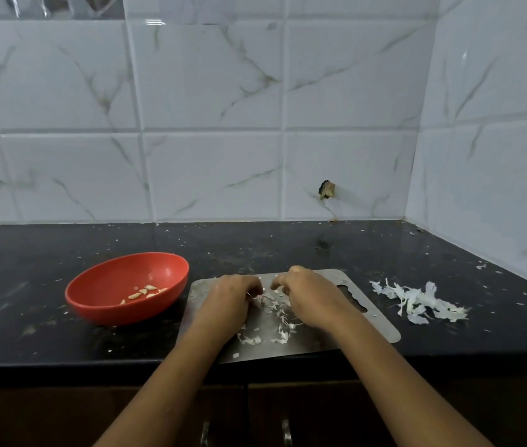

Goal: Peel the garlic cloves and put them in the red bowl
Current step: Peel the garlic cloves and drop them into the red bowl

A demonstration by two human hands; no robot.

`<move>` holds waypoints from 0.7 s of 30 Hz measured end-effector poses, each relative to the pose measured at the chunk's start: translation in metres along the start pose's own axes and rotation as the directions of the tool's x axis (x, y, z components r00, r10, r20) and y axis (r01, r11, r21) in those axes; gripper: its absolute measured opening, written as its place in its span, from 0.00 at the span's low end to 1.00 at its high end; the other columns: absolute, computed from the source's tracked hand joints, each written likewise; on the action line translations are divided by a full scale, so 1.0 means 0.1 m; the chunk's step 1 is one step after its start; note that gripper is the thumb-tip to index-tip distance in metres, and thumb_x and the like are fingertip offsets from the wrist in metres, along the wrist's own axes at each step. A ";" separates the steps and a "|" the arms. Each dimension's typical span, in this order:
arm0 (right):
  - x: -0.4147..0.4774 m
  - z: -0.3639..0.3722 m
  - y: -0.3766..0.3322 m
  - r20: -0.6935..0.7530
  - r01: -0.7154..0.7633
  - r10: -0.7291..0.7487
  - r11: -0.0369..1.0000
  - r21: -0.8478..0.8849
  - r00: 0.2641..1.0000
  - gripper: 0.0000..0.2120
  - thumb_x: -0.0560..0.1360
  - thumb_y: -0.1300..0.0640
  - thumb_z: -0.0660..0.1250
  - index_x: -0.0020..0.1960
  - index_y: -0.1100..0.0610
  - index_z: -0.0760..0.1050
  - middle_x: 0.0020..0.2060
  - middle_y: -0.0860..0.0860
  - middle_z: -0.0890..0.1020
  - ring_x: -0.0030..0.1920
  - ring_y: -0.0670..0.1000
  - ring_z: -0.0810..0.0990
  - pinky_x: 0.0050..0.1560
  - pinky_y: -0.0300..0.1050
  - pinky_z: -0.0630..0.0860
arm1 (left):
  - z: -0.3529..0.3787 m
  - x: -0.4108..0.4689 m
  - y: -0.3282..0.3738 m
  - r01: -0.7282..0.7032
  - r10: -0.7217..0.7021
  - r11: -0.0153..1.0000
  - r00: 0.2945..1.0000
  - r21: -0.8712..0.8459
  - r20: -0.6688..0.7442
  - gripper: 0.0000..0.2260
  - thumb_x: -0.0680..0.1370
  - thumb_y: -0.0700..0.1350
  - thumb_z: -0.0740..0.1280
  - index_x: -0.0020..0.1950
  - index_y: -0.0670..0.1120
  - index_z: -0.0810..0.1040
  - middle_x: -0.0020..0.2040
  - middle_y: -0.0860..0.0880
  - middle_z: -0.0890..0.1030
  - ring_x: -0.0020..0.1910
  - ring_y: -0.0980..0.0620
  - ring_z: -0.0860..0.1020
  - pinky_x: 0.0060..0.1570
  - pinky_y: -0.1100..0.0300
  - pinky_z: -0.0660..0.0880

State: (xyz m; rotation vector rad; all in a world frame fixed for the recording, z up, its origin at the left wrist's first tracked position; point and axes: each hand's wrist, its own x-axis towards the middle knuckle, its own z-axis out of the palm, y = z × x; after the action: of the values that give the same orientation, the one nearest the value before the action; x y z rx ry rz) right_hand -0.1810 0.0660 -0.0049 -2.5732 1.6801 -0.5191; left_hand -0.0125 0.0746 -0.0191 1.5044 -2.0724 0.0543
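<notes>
A red bowl (pixel 104 285) stands on the black counter at the left, with several peeled garlic cloves (pixel 144 291) in it. Beside it lies a steel cutting board (pixel 368 324) strewn with bits of garlic skin (pixel 279 317). Both hands are over the board's far half, close together. My left hand (pixel 231 296) has its fingers curled down over small garlic pieces. My right hand (pixel 307 295) also has curled fingers at the same small heap (pixel 270 296). What each hand pinches is too small and hidden to make out.
A pile of white garlic skins (pixel 417 301) lies on the counter right of the board. The tiled wall (pixel 210 156) rises behind, and a side wall closes the right. The counter's front edge runs just below the board, with cabinet handles (pixel 284 432) underneath.
</notes>
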 end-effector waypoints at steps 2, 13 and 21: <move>-0.04 0.00 0.03 0.002 -0.003 0.003 0.997 0.079 1.000 0.19 0.77 0.66 0.60 0.62 0.46 0.75 0.48 0.47 0.69 0.47 0.50 0.73 0.44 0.45 0.71 | 0.01 0.01 0.00 0.004 -0.004 1.000 1.000 0.027 0.003 0.15 0.76 0.34 0.62 0.55 0.48 0.82 0.52 0.50 0.83 0.52 0.52 0.79 0.48 0.67 0.67; -0.13 0.07 0.08 -0.137 -0.007 0.064 0.925 0.381 0.988 0.10 0.78 0.66 0.62 0.48 0.53 0.78 0.40 0.45 0.80 0.41 0.41 0.80 0.42 0.37 0.79 | -0.03 -0.01 0.03 0.118 -0.113 0.983 0.993 0.139 -0.045 0.06 0.79 0.45 0.65 0.54 0.51 0.78 0.53 0.53 0.82 0.54 0.54 0.77 0.44 0.64 0.61; -0.21 0.03 0.04 -0.105 0.042 -0.022 0.980 0.197 0.994 0.10 0.77 0.63 0.64 0.47 0.50 0.80 0.48 0.47 0.82 0.47 0.45 0.80 0.49 0.46 0.78 | -0.02 -0.05 0.05 0.093 -0.083 0.990 0.992 0.103 -0.094 0.13 0.77 0.36 0.63 0.56 0.51 0.77 0.53 0.54 0.81 0.51 0.53 0.76 0.39 0.62 0.60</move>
State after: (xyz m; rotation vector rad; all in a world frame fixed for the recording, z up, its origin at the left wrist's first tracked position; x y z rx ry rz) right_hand -0.1913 0.0826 -0.0144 -2.4729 1.5284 -0.7901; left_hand -0.0150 0.0817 -0.0189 1.6258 -1.9578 0.1985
